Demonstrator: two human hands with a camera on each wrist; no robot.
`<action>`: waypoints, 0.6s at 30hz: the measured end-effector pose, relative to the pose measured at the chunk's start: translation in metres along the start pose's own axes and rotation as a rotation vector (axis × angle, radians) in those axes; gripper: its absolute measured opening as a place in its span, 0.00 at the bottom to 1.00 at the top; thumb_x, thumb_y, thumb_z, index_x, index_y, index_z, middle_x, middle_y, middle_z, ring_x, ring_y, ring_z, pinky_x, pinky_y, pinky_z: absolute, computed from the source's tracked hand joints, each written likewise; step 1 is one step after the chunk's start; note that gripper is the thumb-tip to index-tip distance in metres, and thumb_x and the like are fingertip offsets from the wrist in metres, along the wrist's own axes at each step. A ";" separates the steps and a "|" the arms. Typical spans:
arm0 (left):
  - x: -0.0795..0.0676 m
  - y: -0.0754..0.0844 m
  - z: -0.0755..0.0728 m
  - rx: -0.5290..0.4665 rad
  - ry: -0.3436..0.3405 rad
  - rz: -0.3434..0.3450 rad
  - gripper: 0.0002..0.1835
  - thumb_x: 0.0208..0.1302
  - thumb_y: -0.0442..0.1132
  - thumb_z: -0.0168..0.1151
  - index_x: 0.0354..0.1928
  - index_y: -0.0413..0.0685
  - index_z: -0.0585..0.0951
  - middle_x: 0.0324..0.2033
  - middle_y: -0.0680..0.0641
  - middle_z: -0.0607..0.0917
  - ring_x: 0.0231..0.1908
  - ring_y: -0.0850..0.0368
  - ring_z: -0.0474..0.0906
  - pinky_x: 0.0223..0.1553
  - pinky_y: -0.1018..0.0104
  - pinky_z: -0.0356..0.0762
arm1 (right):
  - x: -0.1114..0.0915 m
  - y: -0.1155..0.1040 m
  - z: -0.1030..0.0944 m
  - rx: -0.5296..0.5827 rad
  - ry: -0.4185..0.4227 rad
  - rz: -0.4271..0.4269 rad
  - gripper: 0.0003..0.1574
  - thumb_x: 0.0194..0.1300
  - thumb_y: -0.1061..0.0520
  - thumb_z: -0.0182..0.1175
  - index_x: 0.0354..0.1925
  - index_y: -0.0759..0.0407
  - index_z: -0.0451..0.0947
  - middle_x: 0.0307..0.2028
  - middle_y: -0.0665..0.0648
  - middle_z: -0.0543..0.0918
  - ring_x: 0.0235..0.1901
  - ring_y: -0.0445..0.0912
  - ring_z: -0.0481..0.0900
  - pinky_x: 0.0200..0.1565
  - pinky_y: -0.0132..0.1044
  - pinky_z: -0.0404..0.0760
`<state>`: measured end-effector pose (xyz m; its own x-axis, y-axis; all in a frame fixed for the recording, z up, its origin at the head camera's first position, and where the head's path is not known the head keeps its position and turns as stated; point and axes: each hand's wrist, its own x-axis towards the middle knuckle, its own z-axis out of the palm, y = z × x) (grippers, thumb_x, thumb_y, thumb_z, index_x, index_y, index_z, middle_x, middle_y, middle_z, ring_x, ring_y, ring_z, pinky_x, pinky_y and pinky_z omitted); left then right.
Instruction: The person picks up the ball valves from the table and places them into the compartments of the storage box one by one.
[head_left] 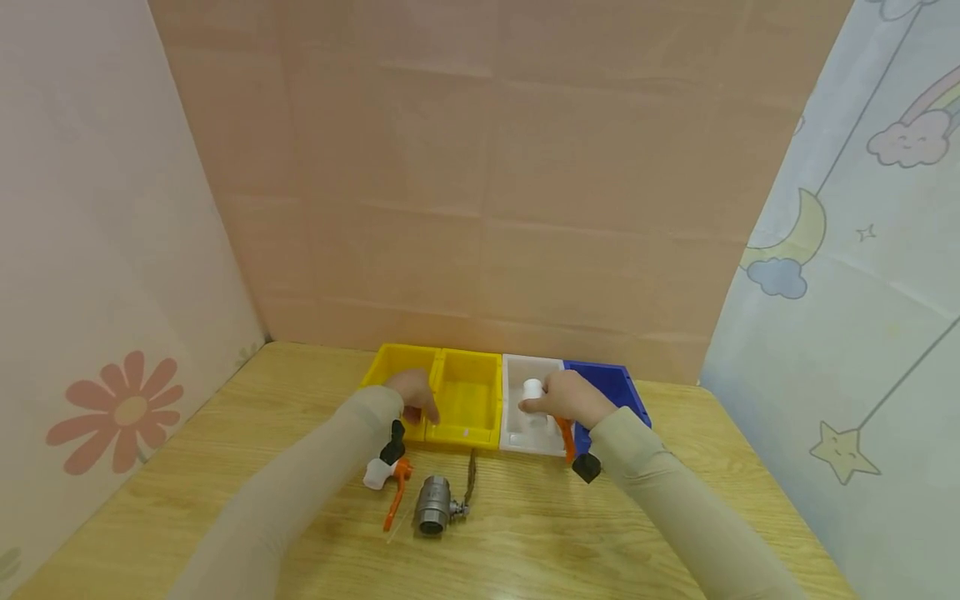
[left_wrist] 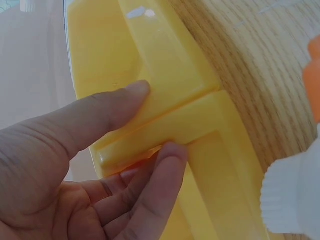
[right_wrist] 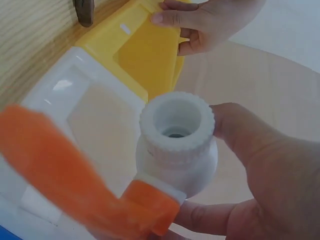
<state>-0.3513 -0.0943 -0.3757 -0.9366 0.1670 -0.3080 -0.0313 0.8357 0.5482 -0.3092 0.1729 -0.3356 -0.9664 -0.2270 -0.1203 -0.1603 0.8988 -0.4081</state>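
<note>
My right hand grips a white plastic ball valve with an orange lever handle. In the head view it is over the white bin, and the valve's round open end faces the right wrist camera. My left hand straddles the adjoining walls of the two yellow bins and pinches them. Its thumb lies inside the right yellow bin, while the curled fingers reach over the left yellow bin, partly hidden by the rim.
A blue bin ends the row at the right. Nearer me on the wooden table lie a second white valve with an orange handle and a metal ball valve with a lever. A wall covering rises behind the bins.
</note>
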 end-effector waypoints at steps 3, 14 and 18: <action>0.003 -0.006 0.000 -0.009 -0.002 0.017 0.08 0.44 0.37 0.74 0.24 0.43 0.83 0.21 0.42 0.81 0.19 0.52 0.75 0.27 0.62 0.79 | 0.008 -0.005 0.001 -0.006 0.005 0.000 0.23 0.54 0.41 0.65 0.22 0.58 0.74 0.12 0.49 0.62 0.12 0.43 0.64 0.18 0.33 0.65; 0.001 -0.004 -0.001 -0.003 -0.007 0.007 0.08 0.45 0.37 0.74 0.24 0.43 0.83 0.21 0.43 0.81 0.18 0.52 0.74 0.29 0.61 0.80 | 0.035 -0.011 -0.016 -0.003 0.031 0.014 0.28 0.54 0.38 0.64 0.17 0.53 0.64 0.11 0.49 0.58 0.10 0.42 0.57 0.18 0.33 0.64; 0.000 -0.003 -0.001 -0.012 -0.007 0.011 0.08 0.44 0.37 0.74 0.24 0.43 0.83 0.20 0.42 0.81 0.17 0.53 0.73 0.28 0.61 0.79 | 0.040 -0.010 -0.015 -0.003 0.051 0.037 0.29 0.54 0.41 0.65 0.13 0.53 0.62 0.10 0.49 0.56 0.10 0.42 0.57 0.18 0.34 0.64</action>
<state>-0.3519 -0.0965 -0.3768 -0.9345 0.1802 -0.3071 -0.0247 0.8275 0.5609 -0.3491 0.1604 -0.3226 -0.9807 -0.1745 -0.0886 -0.1252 0.9074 -0.4013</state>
